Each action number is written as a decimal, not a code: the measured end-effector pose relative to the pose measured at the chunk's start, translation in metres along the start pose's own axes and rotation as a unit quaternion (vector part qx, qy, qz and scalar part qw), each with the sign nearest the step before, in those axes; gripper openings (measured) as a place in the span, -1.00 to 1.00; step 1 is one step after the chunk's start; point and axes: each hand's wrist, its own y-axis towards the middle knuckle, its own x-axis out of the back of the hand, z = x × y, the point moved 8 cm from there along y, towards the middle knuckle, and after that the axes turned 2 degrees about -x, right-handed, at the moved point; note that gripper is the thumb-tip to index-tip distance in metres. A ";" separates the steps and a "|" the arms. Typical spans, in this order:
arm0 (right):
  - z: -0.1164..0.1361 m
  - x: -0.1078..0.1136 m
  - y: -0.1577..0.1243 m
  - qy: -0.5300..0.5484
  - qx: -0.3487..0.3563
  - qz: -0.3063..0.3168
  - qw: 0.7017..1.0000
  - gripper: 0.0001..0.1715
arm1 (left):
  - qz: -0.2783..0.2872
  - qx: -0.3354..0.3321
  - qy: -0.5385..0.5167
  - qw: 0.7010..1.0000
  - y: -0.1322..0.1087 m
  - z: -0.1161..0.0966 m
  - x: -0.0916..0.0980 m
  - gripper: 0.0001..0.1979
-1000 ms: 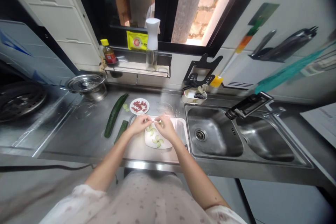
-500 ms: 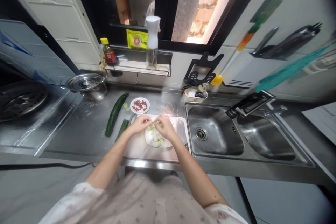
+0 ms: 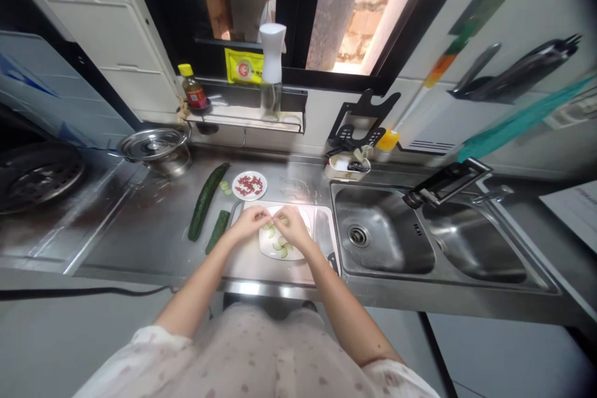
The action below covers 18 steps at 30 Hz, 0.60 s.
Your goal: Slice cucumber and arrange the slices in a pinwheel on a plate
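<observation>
Over a white plate (image 3: 293, 256), my left hand (image 3: 252, 221) and my right hand (image 3: 290, 224) meet almost fingertip to fingertip. Both are closed in a pinch; whatever sits between the fingers is too small and covered to make out. Pale green cucumber slices (image 3: 282, 247) lie grouped on the plate, with more slices close under my fingers. The plate rests on a light cutting board (image 3: 242, 268). Left of the board are a cut cucumber piece (image 3: 217, 231) and a long whole cucumber (image 3: 208, 202). A few loose cucumber slices (image 3: 226, 188) lie beside a small dish (image 3: 249, 185) of red bits.
A double sink (image 3: 382, 230) lies right of the board, its tap at the far right. A lidded steel pot (image 3: 156, 150) stands at the back left. Behind, a shelf (image 3: 242, 119) carries a sauce bottle (image 3: 193, 88), a yellow packet (image 3: 244, 66) and a spray bottle (image 3: 271, 68).
My view has shifted very slightly. Both hands stay pinched together over the plate, and the slices and cucumbers look unchanged.
</observation>
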 end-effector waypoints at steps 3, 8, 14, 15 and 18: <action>-0.005 -0.006 0.000 -0.014 -0.020 0.016 1.000 -0.88 | 0.004 0.000 0.009 1.000 0.000 0.006 -0.004 -0.79; -0.022 -0.022 -0.004 -0.048 -0.077 0.062 0.994 -0.86 | -0.019 0.018 0.027 0.999 -0.004 0.021 -0.005 -0.83; -0.035 -0.033 -0.012 -0.141 -0.132 0.080 0.978 -0.85 | -0.081 0.079 0.102 0.988 -0.014 0.041 -0.001 -0.88; -0.036 -0.034 -0.012 -0.153 -0.138 0.082 0.975 -0.85 | -0.083 0.087 0.111 0.987 -0.015 0.042 -0.002 -0.88; -0.038 -0.038 -0.012 -0.180 -0.151 0.088 0.968 -0.82 | -0.084 0.109 0.136 0.981 -0.016 0.044 -0.007 -0.89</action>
